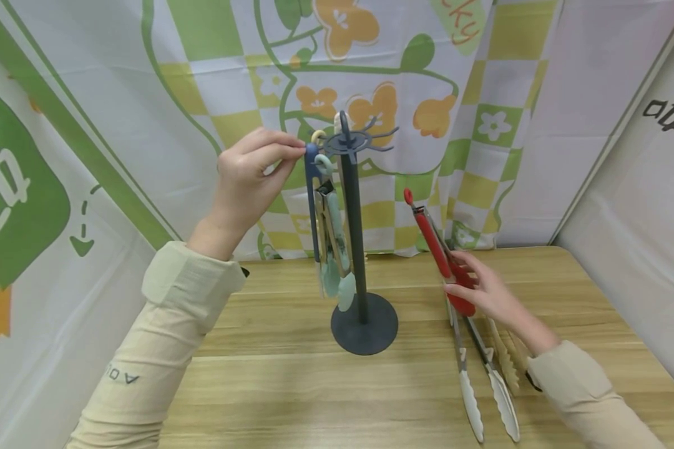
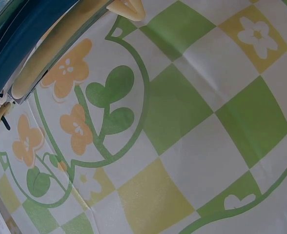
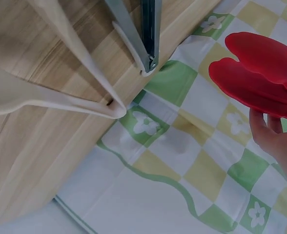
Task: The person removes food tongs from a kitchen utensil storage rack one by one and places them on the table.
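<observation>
A dark metal stand (image 1: pixel 365 337) with a ring of hooks at its top rises from the table. At its left side, my left hand (image 1: pixel 258 171) pinches the top end of blue tongs (image 1: pixel 312 151) between thumb and fingers, close by the hooks. Mint-green tongs (image 1: pixel 345 293) hang beside them, and a cream loop (image 1: pixel 318 134) shows just behind. To the right, my right hand (image 1: pixel 491 299) holds red tongs (image 1: pixel 434 244) near their scalloped heads, with the red loop end up. In the right wrist view, fingers (image 3: pixel 263 129) touch the underside of the red heads.
White-tipped tongs (image 1: pixel 472 405) lie on the wooden table (image 1: pixel 269 386) below my right hand, with beige tongs (image 1: pixel 503 358) beside them. Bare hooks (image 1: pixel 384 132) stick out on the stand's right side. A patterned cloth (image 1: pixel 224 87) hangs behind the table.
</observation>
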{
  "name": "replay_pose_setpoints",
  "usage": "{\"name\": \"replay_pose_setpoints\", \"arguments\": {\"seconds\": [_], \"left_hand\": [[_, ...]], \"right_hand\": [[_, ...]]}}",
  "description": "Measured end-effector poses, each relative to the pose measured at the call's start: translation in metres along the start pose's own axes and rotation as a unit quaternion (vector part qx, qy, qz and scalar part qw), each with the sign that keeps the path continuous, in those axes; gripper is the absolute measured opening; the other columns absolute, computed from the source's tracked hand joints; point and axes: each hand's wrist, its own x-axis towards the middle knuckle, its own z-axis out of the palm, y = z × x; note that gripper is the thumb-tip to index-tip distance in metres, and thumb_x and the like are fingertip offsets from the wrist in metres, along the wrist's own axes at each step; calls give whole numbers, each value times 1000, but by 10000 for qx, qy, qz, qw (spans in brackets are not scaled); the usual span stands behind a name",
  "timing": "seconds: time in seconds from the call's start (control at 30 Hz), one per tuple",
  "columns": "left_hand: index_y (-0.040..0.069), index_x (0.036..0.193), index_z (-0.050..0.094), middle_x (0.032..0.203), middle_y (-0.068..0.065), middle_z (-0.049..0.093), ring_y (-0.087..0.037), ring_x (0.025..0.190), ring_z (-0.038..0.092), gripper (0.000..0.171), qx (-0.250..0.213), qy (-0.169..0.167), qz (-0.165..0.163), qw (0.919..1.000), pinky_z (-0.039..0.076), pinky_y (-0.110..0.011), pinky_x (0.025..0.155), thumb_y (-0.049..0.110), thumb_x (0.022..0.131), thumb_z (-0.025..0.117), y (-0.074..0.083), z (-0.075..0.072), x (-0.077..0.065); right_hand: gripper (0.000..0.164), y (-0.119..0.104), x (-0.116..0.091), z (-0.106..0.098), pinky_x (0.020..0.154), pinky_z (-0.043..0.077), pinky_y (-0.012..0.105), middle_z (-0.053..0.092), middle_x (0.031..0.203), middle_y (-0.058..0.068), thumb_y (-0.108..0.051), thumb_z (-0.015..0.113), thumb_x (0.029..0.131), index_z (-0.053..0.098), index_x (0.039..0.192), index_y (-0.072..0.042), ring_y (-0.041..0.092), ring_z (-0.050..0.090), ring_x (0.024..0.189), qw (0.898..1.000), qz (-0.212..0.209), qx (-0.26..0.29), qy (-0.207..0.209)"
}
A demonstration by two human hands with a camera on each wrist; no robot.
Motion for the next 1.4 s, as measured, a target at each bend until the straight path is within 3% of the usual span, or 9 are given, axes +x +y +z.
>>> {"name": "replay_pose_setpoints", "arguments": {"seconds": [0.37, 1.0, 1.2, 1.4], "left_hand": [[-6, 78, 70, 83, -12, 68, -25, 75, 61, 7, -7, 3, -33, 10000, 51, -24, 70, -4, 81, 64, 0, 0, 0], [-6, 78, 70, 83, -12, 68, -24, 75, 61, 5, 76, -61, 44, 9999, 51, -25, 68, -6, 80, 65, -1, -1, 0], [-5, 78, 70, 83, -11, 68, -24, 74, 61, 5, 87, -48, 17, 9999, 51, -23, 68, -5, 80, 65, -1, -1, -1], [-6, 79, 70, 83, -11, 68, -24, 75, 61, 6, 122, -84, 38, 9999, 51, -24, 67, -4, 81, 64, -2, -1, -1]], "right_hand": [[59, 7, -5, -5, 86, 45, 55, 52, 119, 26, -5, 65, 83, 37, 134, 3, 39, 53, 104, 9997, -103, -234, -41], [59, 18, -16, -17, 83, 47, 53, 50, 121, 27, -9, 66, 83, 38, 133, 2, 40, 54, 102, 9989, 129, -443, -52], [58, 23, -21, -22, 81, 48, 47, 54, 116, 26, -8, 66, 83, 40, 133, 3, 38, 56, 99, 9982, 72, -602, -14], [59, 29, -27, -27, 78, 48, 26, 54, 117, 25, -10, 69, 81, 42, 132, 2, 38, 56, 100, 9960, 105, -880, 106]]}}
